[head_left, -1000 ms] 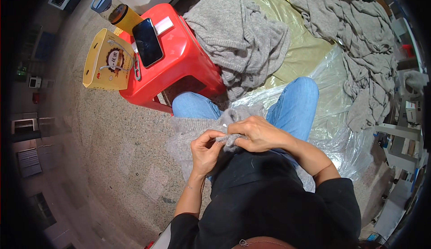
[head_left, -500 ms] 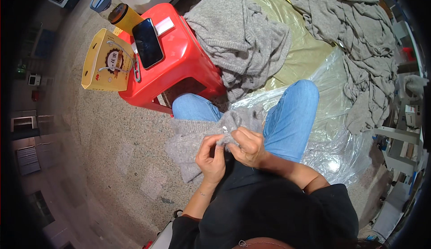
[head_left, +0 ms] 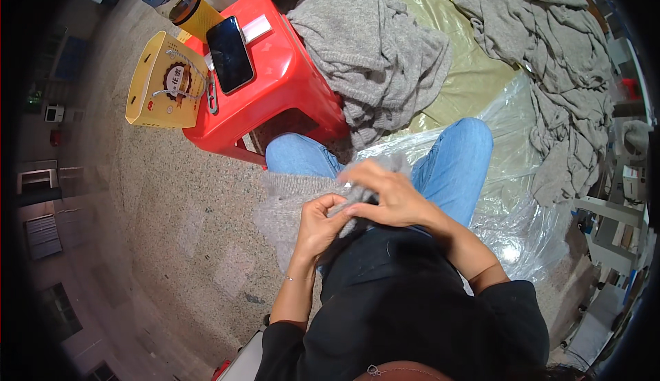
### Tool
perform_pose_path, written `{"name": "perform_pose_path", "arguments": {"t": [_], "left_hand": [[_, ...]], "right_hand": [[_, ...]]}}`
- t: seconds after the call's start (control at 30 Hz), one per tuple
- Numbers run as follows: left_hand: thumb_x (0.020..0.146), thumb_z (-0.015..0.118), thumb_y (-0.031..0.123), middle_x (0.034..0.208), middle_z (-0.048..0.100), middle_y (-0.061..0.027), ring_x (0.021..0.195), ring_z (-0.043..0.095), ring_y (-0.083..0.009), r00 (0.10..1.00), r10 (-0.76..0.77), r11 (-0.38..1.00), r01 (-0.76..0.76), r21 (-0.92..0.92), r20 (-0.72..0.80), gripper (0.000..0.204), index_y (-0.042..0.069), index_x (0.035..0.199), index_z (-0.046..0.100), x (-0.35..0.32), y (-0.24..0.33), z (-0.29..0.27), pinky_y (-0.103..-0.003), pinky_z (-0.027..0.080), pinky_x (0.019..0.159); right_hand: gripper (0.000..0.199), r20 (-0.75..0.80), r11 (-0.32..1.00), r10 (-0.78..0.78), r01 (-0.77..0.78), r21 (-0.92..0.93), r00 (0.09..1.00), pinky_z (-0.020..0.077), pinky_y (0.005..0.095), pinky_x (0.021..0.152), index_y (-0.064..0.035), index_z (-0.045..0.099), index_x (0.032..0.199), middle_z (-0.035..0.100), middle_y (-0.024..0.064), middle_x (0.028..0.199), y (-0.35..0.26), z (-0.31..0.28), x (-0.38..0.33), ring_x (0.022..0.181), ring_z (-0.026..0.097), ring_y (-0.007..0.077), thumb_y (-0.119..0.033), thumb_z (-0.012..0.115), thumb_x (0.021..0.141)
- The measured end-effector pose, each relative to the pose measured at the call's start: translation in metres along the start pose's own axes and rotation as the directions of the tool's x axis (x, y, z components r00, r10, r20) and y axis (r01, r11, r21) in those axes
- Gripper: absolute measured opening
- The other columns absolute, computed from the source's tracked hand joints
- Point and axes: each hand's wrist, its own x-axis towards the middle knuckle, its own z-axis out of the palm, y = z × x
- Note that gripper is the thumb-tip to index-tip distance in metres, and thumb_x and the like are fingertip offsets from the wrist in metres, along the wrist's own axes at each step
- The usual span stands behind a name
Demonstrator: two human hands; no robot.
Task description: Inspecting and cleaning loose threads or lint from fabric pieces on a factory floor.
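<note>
Across my lap lies a grey knitted garment (head_left: 295, 187), its ribbed edge toward my left knee. My left hand (head_left: 320, 228) pinches a fold of it between thumb and fingers. Just right of that, my right hand (head_left: 392, 195) hovers over the knit, fingers stretched forward and blurred at the tips. Its thumb points back to the left fingertips, touching or nearly touching the fold there. A gap shows between this thumb and the fingers. What lies under the right fingers is partly hidden.
A red stool (head_left: 275, 72) stands ahead left, bearing a phone (head_left: 229, 54), a yellow paper bag (head_left: 168, 85), a bottle (head_left: 192, 15) and small snips (head_left: 212, 96). Grey knits are heaped beyond my knees (head_left: 371, 51) and at far right (head_left: 543, 58), on plastic sheeting (head_left: 509, 168).
My right hand has let go of its pinch and spread its fingers forward over the knit. My left hand keeps its hold, and the view has shifted slightly.
</note>
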Motion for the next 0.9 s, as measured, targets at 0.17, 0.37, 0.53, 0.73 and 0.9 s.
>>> {"name": "perform_pose_path", "arguments": {"t": [0.17,0.37,0.53,0.73,0.9], "left_hand": [[0.081,0.07,0.004,0.082,0.065,-0.0013,0.072,0.058,-0.006,0.996,-0.07,0.972,0.056,0.229,0.053,0.01,0.001,0.088,0.063,-0.006,0.001,-0.016,-0.02,0.046,0.068],[0.08,0.068,0.0,0.087,0.066,-0.0039,0.076,0.061,-0.0076,0.993,-0.009,0.945,-0.029,-0.325,-0.117,0.014,0.0,0.093,0.062,-0.001,-0.008,-0.006,-0.023,0.049,0.071],[0.078,0.067,-0.003,0.086,0.067,-0.0047,0.073,0.061,-0.0081,0.998,-0.07,0.974,0.068,-0.214,-0.001,0.016,-0.001,0.093,0.062,-0.008,-0.003,-0.006,-0.022,0.049,0.068],[0.076,0.068,-0.004,0.088,0.067,-0.0058,0.073,0.062,-0.0092,0.991,-0.133,0.961,0.135,-0.241,0.025,0.02,0.0,0.095,0.063,-0.008,-0.008,-0.004,-0.023,0.051,0.067],[0.077,0.07,-0.002,0.088,0.067,-0.0067,0.075,0.063,-0.0108,0.993,-0.082,0.947,0.05,-0.316,-0.089,0.022,-0.001,0.098,0.063,-0.006,-0.01,-0.001,-0.025,0.052,0.068]], "right_hand": [[0.024,0.143,0.976,0.16,-0.178,0.127,0.977,0.0464,0.0356,0.062,-0.0021,0.063,0.084,0.063,0.0131,0.073,0.016,0.0,-0.004,0.067,0.061,0.0269,-0.026,0.062,0.085],[0.021,0.237,0.91,0.28,-0.336,0.242,0.93,0.0435,0.0293,0.068,0.0013,0.061,0.086,0.061,0.0074,0.079,0.013,0.015,-0.004,0.077,0.055,0.013,-0.02,0.06,0.087],[0.019,0.025,0.948,0.183,-0.183,0.26,0.983,0.0418,0.0271,0.065,0.0009,0.059,0.081,0.057,0.0039,0.073,0.022,0.017,0.002,0.071,0.051,0.0107,-0.017,0.06,0.088],[0.019,0.044,0.908,0.328,-0.327,0.263,0.944,0.0398,0.0279,0.059,0.0001,0.06,0.083,0.057,0.0043,0.071,0.019,0.02,0.001,0.066,0.049,0.0106,-0.019,0.061,0.087],[0.026,0.189,0.863,0.387,-0.427,0.27,0.902,0.0425,0.0321,0.06,-0.0002,0.06,0.089,0.06,0.009,0.072,0.019,0.02,0.0,0.064,0.053,0.0162,-0.026,0.062,0.087]]}}
